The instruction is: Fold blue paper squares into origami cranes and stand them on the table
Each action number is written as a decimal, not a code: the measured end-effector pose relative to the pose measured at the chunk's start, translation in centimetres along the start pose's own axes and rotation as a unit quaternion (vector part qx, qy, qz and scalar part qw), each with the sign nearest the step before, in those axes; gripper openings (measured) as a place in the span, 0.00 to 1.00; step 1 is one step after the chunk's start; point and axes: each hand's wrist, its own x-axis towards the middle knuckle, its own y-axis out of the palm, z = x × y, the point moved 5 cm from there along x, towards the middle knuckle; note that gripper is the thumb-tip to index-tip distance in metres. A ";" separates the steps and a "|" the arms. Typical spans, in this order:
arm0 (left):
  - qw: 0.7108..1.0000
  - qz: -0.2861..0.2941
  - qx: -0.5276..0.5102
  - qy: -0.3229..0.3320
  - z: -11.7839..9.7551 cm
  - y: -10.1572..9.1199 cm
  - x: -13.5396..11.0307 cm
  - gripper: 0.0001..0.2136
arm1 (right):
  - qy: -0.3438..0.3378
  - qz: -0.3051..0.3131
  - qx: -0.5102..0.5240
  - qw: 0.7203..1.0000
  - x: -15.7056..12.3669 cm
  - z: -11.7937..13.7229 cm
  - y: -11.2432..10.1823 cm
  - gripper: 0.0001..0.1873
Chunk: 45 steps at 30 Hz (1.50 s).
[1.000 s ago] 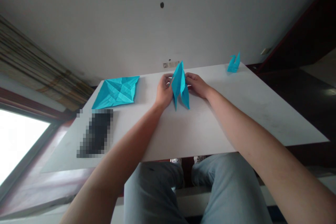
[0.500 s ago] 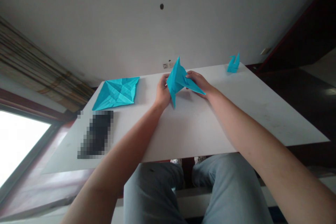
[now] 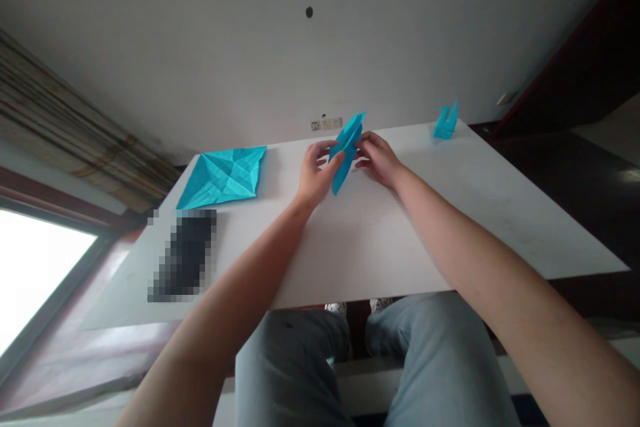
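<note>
Left hand (image 3: 315,177) open, fingers spread and gently curved, thumb pressed across the lower part of a narrow folded turquoise origami model (image 3: 347,150). Right hand (image 3: 380,159) loosely curled, fingertips against the model's right side. The paper is held lightly between the two hands rather than gripped in a fist. The model stands tilted, its upper point leaning toward the far right and its lower point angled back toward the person, clear of neither hand. Cannot tell whether the lower tip touches the white table (image 3: 380,240) beneath it. Well left of the left hand, a flat, heavily creased turquoise paper square (image 3: 221,178) lies on the table, turned diamond-wise. Just nearer the person than that sheet sits a dark rectangular object (image 3: 185,255), too blurred to identify. Far right, near the table's back corner, stands a small turquoise origami bird (image 3: 445,123), well apart from the right hand. A row of wall sockets (image 3: 325,125) sits just beyond the far table edge, behind the hands. Below the near edge, the person's knees in pale blue jeans (image 3: 295,373). Off to the left, a bright window (image 3: 35,280) and a striped curtain (image 3: 65,127).
</note>
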 end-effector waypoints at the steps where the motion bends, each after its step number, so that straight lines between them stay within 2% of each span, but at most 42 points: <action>1: 1.000 -0.002 0.015 0.011 0.0 -0.1 0.0 0.22 | -0.003 -0.011 -0.007 1.000 0.0 0.0 -0.1 0.23; 4: 0.998 -0.023 0.049 0.023 0.0 -0.5 -0.2 0.18 | -0.014 -0.025 -0.004 1.000 0.0 0.2 -0.2 0.24; 8: 0.997 -0.029 0.070 -0.010 0.3 -0.6 -0.3 0.10 | -0.025 -0.025 0.007 0.999 0.0 0.3 -0.3 0.26; 11: 0.995 -0.043 0.093 -0.011 -0.1 -0.7 -0.3 0.05 | -0.029 -0.027 0.006 0.999 0.0 0.4 -0.4 0.27; 17: 0.990 -0.114 0.085 -0.014 -1.8 -1.5 -0.5 0.03 | -0.049 -0.050 -0.018 0.997 0.2 0.2 -0.8 0.23; 20: 0.978 -0.163 0.131 -0.015 -2.8 -2.2 -0.8 0.05 | -0.055 -0.043 -0.035 0.997 0.1 0.3 -0.7 0.22; 23: 0.971 -0.199 0.132 -0.014 -3.3 -2.8 -0.8 0.06 | -0.078 -0.025 -0.046 0.996 -0.3 0.9 -0.2 0.22; 26: 0.979 -0.184 0.088 -0.009 -2.9 -2.5 -0.5 0.07 | -0.111 0.014 -0.074 0.991 -0.8 1.8 0.8 0.23; 30: 0.984 -0.178 -0.004 -0.027 -1.6 -2.2 -0.3 0.21 | -0.125 0.042 -0.126 0.983 -1.4 2.5 1.8 0.26; 35: 0.989 -0.142 -0.025 -0.041 -0.7 -1.8 0.1 0.20 | -0.159 0.056 -0.155 0.973 -1.7 2.6 2.0 0.28; 40: 0.985 -0.127 -0.075 -0.084 -0.6 -1.5 0.1 0.23 | -0.204 0.030 -0.181 0.962 -2.0 3.1 1.6 0.23; 45: 0.986 -0.082 -0.118 -0.082 -1.3 -0.8 0.0 0.25 | -0.270 0.065 -0.232 0.932 -2.7 4.0 2.2 0.11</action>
